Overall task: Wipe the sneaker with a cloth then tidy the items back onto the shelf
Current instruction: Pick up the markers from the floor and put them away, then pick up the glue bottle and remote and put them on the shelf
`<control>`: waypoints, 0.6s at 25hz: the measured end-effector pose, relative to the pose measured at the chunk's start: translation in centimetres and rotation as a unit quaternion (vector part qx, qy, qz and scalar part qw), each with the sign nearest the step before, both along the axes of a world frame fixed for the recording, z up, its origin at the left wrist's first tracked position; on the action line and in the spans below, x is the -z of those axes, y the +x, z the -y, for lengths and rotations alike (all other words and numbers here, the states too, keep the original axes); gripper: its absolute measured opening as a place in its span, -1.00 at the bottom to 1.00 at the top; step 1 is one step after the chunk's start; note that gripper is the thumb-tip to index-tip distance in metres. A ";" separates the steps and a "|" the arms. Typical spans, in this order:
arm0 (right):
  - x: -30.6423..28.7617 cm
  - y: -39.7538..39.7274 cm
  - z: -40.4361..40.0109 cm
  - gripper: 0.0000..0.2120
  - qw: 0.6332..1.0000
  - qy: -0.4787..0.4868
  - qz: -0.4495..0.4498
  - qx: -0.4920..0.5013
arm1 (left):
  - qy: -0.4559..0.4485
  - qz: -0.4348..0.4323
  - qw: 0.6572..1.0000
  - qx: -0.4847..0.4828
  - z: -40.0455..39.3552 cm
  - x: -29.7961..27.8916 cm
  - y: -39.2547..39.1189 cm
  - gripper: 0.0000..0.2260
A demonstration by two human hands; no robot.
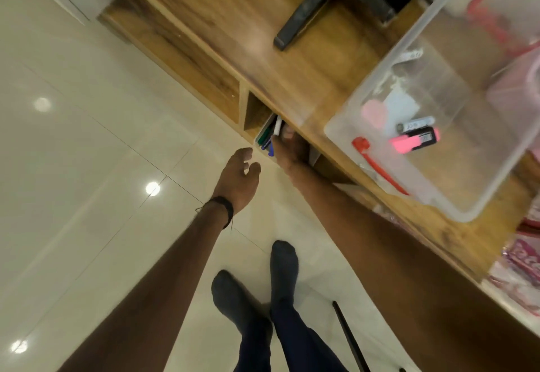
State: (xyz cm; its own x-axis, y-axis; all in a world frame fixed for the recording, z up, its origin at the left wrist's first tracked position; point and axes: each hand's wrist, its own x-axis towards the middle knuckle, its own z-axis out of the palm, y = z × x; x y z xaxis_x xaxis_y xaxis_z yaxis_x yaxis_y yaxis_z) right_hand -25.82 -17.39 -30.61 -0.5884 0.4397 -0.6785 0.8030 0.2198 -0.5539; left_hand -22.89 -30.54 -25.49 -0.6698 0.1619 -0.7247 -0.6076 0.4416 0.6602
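White holder (261, 134) of pens | shelf (254, 114) cubby | right hand (287, 149) seemingly gripping

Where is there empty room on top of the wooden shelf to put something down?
The bare stretch of the wooden top lies between the dark stand foot and the clear plastic box. Toward the near end it is crowded: the box, then pink packets. The cubby below holds pens and the right hand.
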 end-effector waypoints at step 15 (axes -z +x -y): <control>-22.9 18.1 1.8 -0.35 0.958 0.173 -0.096 -0.206 | -0.190 -0.210 0.862 0.420 5.9 -22.9 8.3 -0.05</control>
State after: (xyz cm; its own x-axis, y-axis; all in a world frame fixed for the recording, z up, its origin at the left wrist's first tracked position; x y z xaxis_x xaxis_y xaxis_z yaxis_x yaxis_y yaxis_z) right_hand -7.72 -19.22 -7.68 -0.8596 0.3220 -0.3968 0.4995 0.6935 -0.5192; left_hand -14.61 -36.45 -2.58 -0.6478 0.5227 -0.5542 0.2895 0.8418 0.4556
